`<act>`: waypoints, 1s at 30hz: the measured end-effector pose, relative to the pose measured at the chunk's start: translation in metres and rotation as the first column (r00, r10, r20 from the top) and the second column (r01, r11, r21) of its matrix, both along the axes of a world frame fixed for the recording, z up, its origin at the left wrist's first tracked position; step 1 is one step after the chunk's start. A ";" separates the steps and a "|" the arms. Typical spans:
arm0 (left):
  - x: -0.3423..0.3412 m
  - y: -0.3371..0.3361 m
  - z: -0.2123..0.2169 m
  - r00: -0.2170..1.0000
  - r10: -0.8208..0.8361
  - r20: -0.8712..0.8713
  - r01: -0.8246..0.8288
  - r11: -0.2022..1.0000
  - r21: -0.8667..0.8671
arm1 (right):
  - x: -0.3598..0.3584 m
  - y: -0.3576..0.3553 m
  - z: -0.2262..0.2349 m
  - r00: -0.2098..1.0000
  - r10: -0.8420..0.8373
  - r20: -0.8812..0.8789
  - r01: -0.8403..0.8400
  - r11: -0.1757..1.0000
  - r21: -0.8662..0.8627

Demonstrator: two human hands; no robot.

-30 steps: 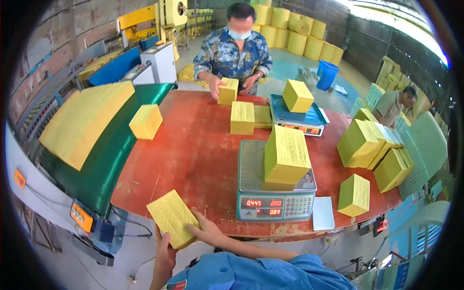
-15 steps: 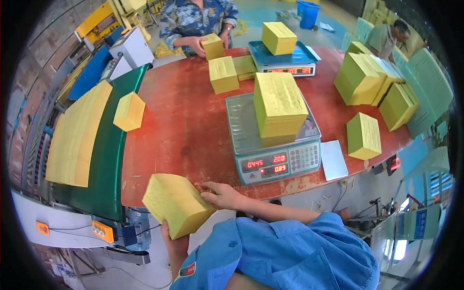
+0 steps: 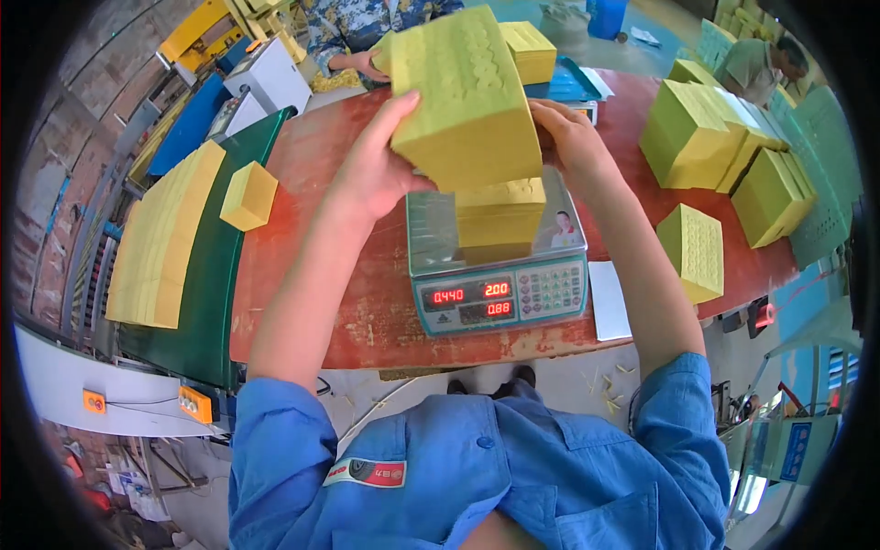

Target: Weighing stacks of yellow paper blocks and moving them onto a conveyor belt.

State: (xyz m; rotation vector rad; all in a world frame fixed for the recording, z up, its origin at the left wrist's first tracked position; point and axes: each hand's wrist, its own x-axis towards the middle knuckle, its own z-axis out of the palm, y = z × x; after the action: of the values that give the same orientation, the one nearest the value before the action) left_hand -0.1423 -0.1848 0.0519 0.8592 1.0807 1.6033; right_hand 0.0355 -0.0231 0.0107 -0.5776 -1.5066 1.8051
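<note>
1. Left hand [image 3: 380,165] and right hand [image 3: 573,137] grip a yellow paper stack [image 3: 467,92] from both sides.
2. It hangs above another stack [image 3: 500,215] on the digital scale [image 3: 500,293].
3. The scale sits on the red surface [image 3: 321,275].

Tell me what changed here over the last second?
The yellow block that the left hand held low at the table's near edge has come up over the scale. The right hand, earlier resting on the table edge, has taken hold of its other side, so both hands now hold it above the stack on the scale. That stack and the block on the green belt stayed put.
</note>
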 end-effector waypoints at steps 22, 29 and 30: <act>0.004 0.036 -0.036 0.970 0.057 -0.238 -0.129 0.946 -0.298 | 0.007 0.029 -0.063 0.996 0.037 0.083 -0.032 0.998 -0.056; 0.004 0.032 -0.040 0.945 0.047 -0.325 -0.144 0.949 -0.281 | 0.012 0.017 -0.063 0.995 -0.028 0.098 0.030 0.999 -0.017; 0.005 0.033 -0.041 0.925 0.059 -0.374 -0.169 0.948 -0.268 | 0.011 0.017 -0.063 0.995 -0.034 0.097 0.036 0.999 -0.015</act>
State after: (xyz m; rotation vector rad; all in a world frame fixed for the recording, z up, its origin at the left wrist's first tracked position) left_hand -0.1372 -0.1523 0.0110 0.9197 1.6168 1.3550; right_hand 0.0468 -0.0065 -0.0525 -0.7043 -1.5373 1.7871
